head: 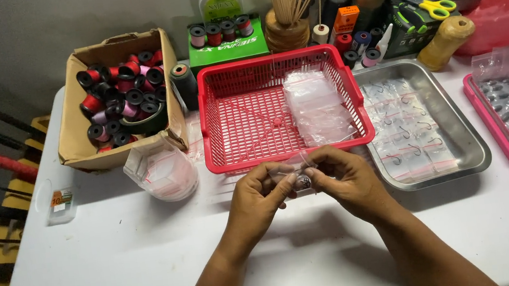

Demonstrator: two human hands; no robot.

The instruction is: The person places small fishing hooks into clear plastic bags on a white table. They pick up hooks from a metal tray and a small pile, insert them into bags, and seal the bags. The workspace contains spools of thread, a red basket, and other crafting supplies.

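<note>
**Both hands pinch a small clear bag in front of the red basket**

While both forearms reach in from the lower edge over the white table, the left hand and the right hand meet just in front of the red basket. Each hand is curled, thumb and fingertips closed on a small clear bag held between them; something small and dark shows inside it, too small to tell.

The red basket holds a loose pile of empty clear bags on its right side. Just right of it, a steel tray holds rows of small bags with hooks in them. At the far right, a pink tray carries a sheet of dark round pieces under clear plastic. Left of the basket, a cardboard box is filled with red, black and purple thread spools. Beside the box lies a bundle of clear bags. Behind the basket stands a wooden cup of thin sticks.
</note>
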